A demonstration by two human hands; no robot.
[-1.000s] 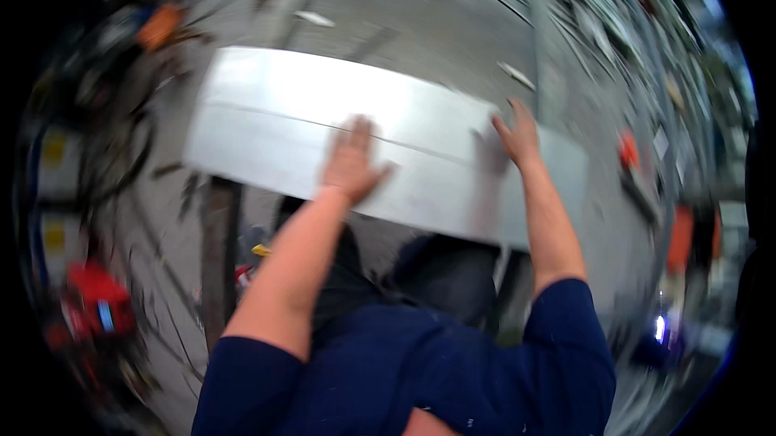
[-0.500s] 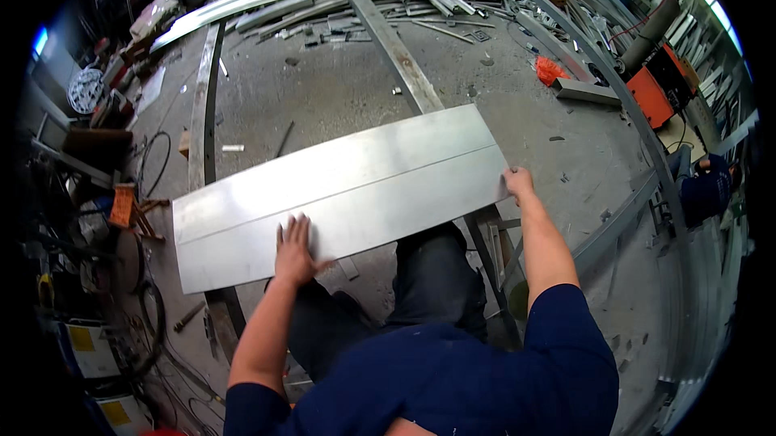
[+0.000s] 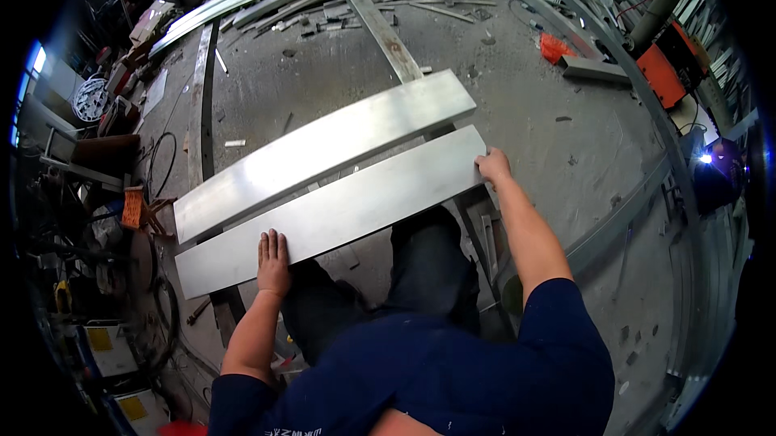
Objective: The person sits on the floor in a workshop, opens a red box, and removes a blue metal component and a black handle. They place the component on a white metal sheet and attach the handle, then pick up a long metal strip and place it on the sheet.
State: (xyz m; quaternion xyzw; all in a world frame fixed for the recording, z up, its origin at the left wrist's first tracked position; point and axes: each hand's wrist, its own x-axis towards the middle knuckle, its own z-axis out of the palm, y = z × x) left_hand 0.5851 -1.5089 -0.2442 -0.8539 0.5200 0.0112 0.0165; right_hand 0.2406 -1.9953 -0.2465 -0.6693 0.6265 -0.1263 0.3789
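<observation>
Clock set on the view's centre; I catalogue from my remote seat.

Item: near panel [image 3: 347,214], pale metal, just off centre toward 8 o'clock, lying across two steel rails.
Item: far panel [image 3: 323,157], similar, toward 10, parallel, with a narrow gap between the two; no hand on it.
Item: left hand [image 3: 273,262], at 8, fingers straight and together, flat on the near panel's lower edge, gripping nothing that I can see.
Item: right hand [image 3: 493,166], between 2 and 3, fingers curled round the near panel's end; their grip underneath I cannot tell.
Item: left rail [image 3: 202,105], at 10; right rail [image 3: 384,36], at 12.
Item: co-worker [image 3: 719,177], at 3, beside a bright flare [image 3: 705,159].

Hazards, my judgement: an uneven push could skew the near panel into the far panel, shoving that loose piece off its rails. A slipping right hand might be cut on the edge. The flare could distract or dazzle.
</observation>
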